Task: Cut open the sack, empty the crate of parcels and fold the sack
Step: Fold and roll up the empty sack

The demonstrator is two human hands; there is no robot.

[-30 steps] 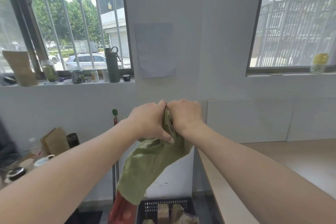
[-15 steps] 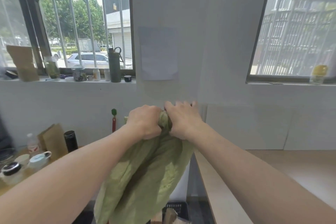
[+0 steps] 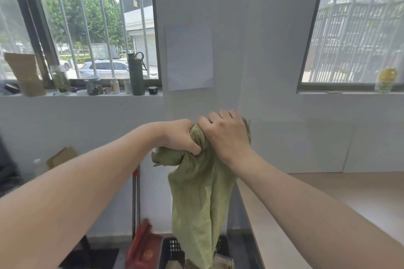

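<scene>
A limp green woven sack (image 3: 199,199) hangs straight down in front of me, bunched at its top. My left hand (image 3: 179,135) and my right hand (image 3: 227,135) sit side by side, both clenched on that bunched top at chest height. The sack's lower end dangles over a black plastic crate (image 3: 171,251) on the floor. Brown parcels (image 3: 223,261) show inside the crate, mostly hidden behind the sack.
A light wooden table (image 3: 328,199) runs along the right. A red dustpan (image 3: 144,244) with its pole leans on the wall, left of the crate. Jars and a green bottle (image 3: 136,74) line the left windowsill. A cluttered desk stands at far left.
The sack, billowed wide half a second ago, now hangs narrow and straight. Both hands have shifted slightly right and stay clenched on its top.
</scene>
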